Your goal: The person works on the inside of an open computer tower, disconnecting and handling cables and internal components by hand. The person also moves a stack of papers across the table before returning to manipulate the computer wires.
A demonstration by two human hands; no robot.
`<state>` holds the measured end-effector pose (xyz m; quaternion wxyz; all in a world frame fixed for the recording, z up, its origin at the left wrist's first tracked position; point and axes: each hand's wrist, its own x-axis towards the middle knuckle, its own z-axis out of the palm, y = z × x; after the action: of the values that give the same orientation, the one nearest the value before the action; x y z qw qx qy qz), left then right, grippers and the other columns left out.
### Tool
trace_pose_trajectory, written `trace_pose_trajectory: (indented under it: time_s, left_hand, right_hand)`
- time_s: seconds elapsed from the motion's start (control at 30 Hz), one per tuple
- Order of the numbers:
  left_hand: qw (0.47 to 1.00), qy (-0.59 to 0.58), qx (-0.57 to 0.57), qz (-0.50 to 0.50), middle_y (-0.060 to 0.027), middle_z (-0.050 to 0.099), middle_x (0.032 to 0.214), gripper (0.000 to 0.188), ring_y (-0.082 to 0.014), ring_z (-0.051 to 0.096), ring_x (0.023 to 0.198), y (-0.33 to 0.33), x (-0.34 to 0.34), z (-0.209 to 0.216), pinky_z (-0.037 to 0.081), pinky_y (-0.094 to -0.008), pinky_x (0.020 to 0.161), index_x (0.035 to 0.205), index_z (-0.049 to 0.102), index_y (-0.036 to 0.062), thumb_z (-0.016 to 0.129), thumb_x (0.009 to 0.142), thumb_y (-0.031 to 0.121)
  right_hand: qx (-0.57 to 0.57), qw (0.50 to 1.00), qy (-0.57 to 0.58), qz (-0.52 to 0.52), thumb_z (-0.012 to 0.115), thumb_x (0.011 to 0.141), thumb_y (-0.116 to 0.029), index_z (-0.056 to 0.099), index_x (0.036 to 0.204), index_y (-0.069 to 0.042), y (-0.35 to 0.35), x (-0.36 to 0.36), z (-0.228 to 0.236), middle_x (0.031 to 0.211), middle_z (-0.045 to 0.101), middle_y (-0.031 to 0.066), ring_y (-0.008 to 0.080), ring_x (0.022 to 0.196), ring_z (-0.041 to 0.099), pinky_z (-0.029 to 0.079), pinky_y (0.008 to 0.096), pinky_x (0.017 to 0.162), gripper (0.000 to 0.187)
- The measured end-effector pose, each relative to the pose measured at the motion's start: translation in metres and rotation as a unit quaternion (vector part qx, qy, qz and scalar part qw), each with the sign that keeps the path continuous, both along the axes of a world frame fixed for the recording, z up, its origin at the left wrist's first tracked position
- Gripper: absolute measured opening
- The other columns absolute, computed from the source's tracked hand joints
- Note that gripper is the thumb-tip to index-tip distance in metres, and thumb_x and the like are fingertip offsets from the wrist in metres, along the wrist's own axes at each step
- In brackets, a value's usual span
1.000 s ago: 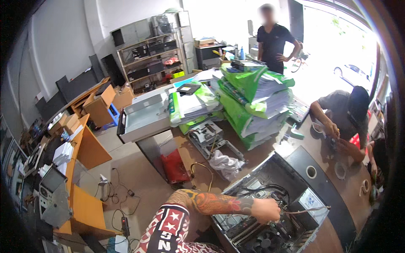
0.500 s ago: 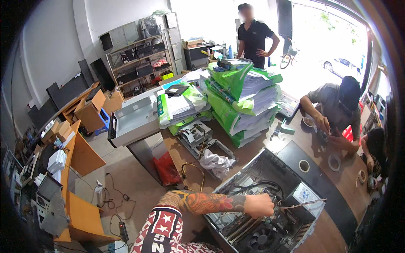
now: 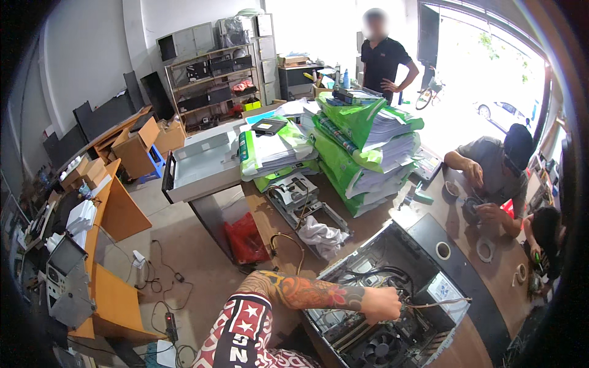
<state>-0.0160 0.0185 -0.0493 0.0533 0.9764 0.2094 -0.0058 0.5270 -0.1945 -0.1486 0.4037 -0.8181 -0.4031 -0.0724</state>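
My left hand [image 3: 381,304] reaches over the open desktop computer case [image 3: 432,244], its tattooed forearm coming in from the lower left. The fingers are curled together above the middle of the case; what they pinch, if anything, is hidden. Beside the fingertips a thin light-coloured cable [image 3: 438,303] runs right across the case's edge. Below the hand sits a black cooling fan [image 3: 375,351], and black cables [image 3: 386,267] bend along the far side. A white-labelled metal box, the power supply [image 3: 443,293], fills the right corner. My right hand is out of view.
Stacked green-wrapped paper reams [image 3: 368,153] stand behind the case. A metal drive frame [image 3: 297,195] and white cloth [image 3: 322,236] lie left of them. A tape roll [image 3: 443,249] lies at right. A seated co-worker [image 3: 494,165] handles something; another person [image 3: 383,67] stands at the back.
The view has shifted slightly, so the scene sits a little to the right. My left hand stays over the middle of the case, fingers still curled.
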Motion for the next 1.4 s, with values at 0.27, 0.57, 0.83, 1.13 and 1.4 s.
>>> trace_pose_trajectory:
  time_s: [0.27,0.57,0.83,1.13,1.4]
  left_hand:
    - [0.997,-0.065,0.037,0.0,-0.0107,0.064,0.065,0.025,-0.0305,0.068,0.069,-0.008,0.006,-0.002,0.049,-0.0433,0.057,0.07,0.068,0.0064,0.077,0.05,0.018]
    - [0.996,-0.054,0.048,0.05,-0.0133,0.067,0.068,0.02,-0.0327,0.068,0.069,-0.012,0.0,0.003,0.051,-0.0427,0.06,0.066,0.07,0.0045,0.073,0.049,0.016]
    - [0.995,0.059,-0.021,0.078,-0.0165,0.068,0.076,0.021,-0.0331,0.069,0.076,-0.011,0.003,0.028,0.055,-0.045,0.065,0.076,0.07,0.0025,0.073,0.061,0.016]
    - [0.999,0.007,-0.036,-0.006,-0.0153,0.066,0.076,0.034,-0.0386,0.066,0.076,-0.006,-0.001,0.026,0.051,-0.0477,0.064,0.094,0.063,0.004,0.07,0.062,0.011]
    - [0.994,-0.047,-0.092,-0.027,-0.0154,0.064,0.089,0.028,-0.0376,0.065,0.088,0.004,-0.001,0.01,0.052,-0.0484,0.072,0.09,0.061,0.0025,0.068,0.064,0.008]
  right_hand:
    - [-0.024,0.999,0.021,-0.025,0.066,0.088,-0.016,0.068,0.098,0.008,0.0,-0.012,0.014,0.093,0.07,0.0226,0.0339,0.085,0.065,0.052,0.0405,0.079,0.026]
    - [-0.056,0.997,0.056,-0.025,0.064,0.09,-0.021,0.068,0.103,0.006,0.004,-0.051,0.045,0.098,0.071,0.0204,0.0325,0.089,0.065,0.052,0.0401,0.081,0.031]
    - [-0.077,0.995,0.068,-0.013,0.061,0.093,-0.021,0.066,0.1,0.002,0.011,-0.032,0.019,0.094,0.069,0.0163,0.0263,0.086,0.063,0.05,0.0377,0.079,0.025]
    - [0.016,0.999,0.045,0.019,0.062,0.092,-0.012,0.061,0.084,0.006,0.015,-0.046,0.025,0.07,0.061,0.0112,0.0177,0.064,0.054,0.046,0.0341,0.062,0.019]
    - [-0.03,0.994,0.1,-0.007,0.057,0.093,-0.01,0.057,0.085,0.005,0.004,0.033,-0.039,0.071,0.054,0.0058,0.0147,0.068,0.048,0.042,0.0298,0.063,0.017]
